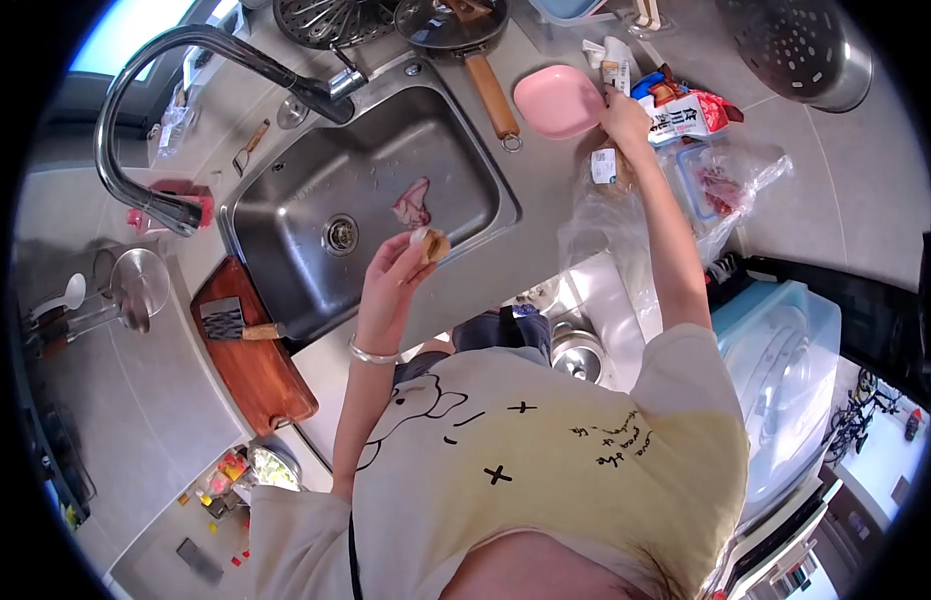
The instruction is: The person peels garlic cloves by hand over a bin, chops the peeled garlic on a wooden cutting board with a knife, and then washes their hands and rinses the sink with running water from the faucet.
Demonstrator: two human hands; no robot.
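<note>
My left hand, raised over the sink's near edge, pinches a small tan, roundish piece with a pale end; its exact kind is unclear. Below and beyond it, a piece of raw meat lies in the steel sink beside the drain. My right hand reaches across the counter to the right rim of a pink plate, next to a white package and a red, white and blue food bag. Its fingertips are mostly hidden, so I cannot tell whether they grip anything.
A wooden board with a cleaver lies left of the sink, under the faucet side. A lidded pan stands behind, its handle pointing toward me. Clear plastic bags and a container sit at right.
</note>
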